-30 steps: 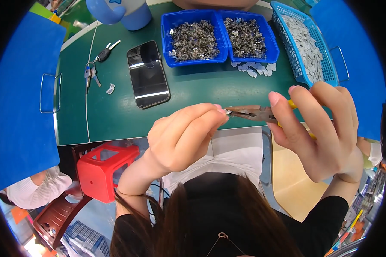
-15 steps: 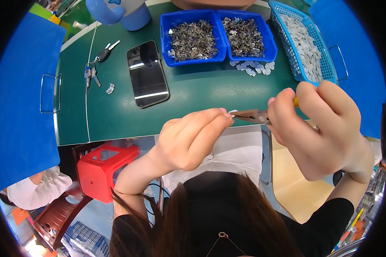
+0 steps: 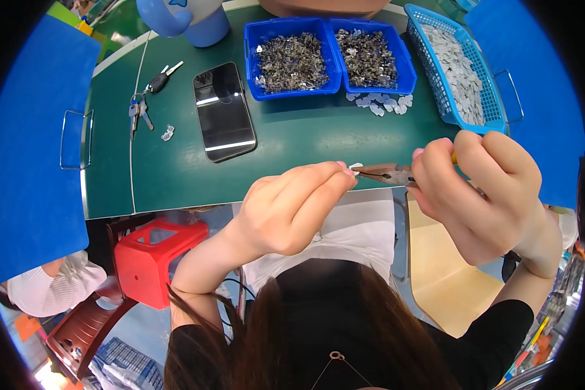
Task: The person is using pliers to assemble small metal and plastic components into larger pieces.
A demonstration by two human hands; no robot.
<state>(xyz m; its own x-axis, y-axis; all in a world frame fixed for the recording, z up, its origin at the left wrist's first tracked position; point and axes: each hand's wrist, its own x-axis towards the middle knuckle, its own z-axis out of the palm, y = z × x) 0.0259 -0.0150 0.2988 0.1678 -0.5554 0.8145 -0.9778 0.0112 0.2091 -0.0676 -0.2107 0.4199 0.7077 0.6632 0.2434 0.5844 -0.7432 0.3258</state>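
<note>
My right hand [image 3: 478, 195] is closed around the handles of a pair of needle-nose pliers [image 3: 389, 173], whose yellow grip shows only a little between the fingers. The plier jaws point left and meet a small white piece [image 3: 355, 168] at its edge. My left hand [image 3: 297, 205] pinches that same piece between thumb and fingertips, which cover most of it. Both hands are held over the near edge of the green table [image 3: 292, 140]. Whether the jaws are fully closed on the piece is too small to tell.
Two blue bins [image 3: 292, 96] of small metal parts stand at the back, with flat white pieces [image 3: 377, 104] beside them. A light-blue basket [image 3: 445, 97] holds more white pieces. A phone [image 3: 224, 114], keys [image 3: 143, 107] and a clear scrap [image 3: 168, 133] lie left. A red stool [image 3: 143, 273] stands below.
The pliers and my right hand have shifted slightly, and the white piece shows a bit more at the jaw tips. My left hand keeps its pinch nearly in place.
</note>
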